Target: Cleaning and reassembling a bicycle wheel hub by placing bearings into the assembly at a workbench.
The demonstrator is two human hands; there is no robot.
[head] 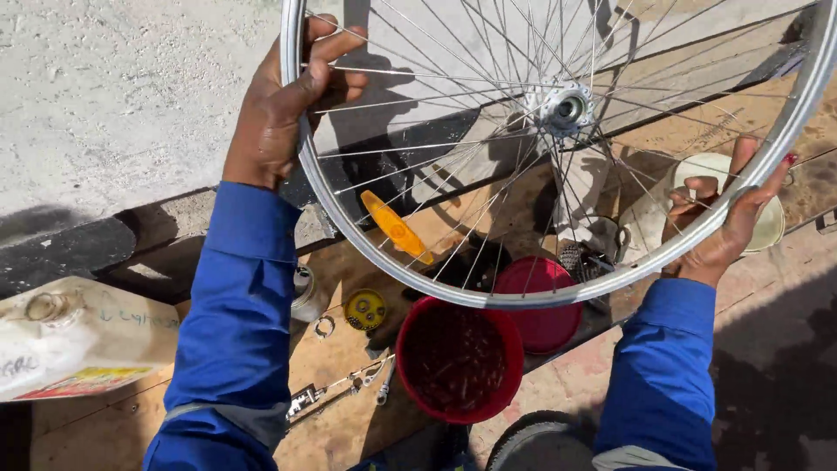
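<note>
I hold up a bare bicycle wheel with a silver rim, thin spokes and a metal hub. My left hand grips the rim at its upper left, fingers curled over it. My right hand clasps the rim at its lower right. An orange reflector is clipped among the spokes. Both arms wear blue sleeves.
Below the wheel stand a red bucket and a red lid on a wooden board. A yellow tin, wrenches, a white jug and a cream bowl lie around. A tyre edge shows at the bottom.
</note>
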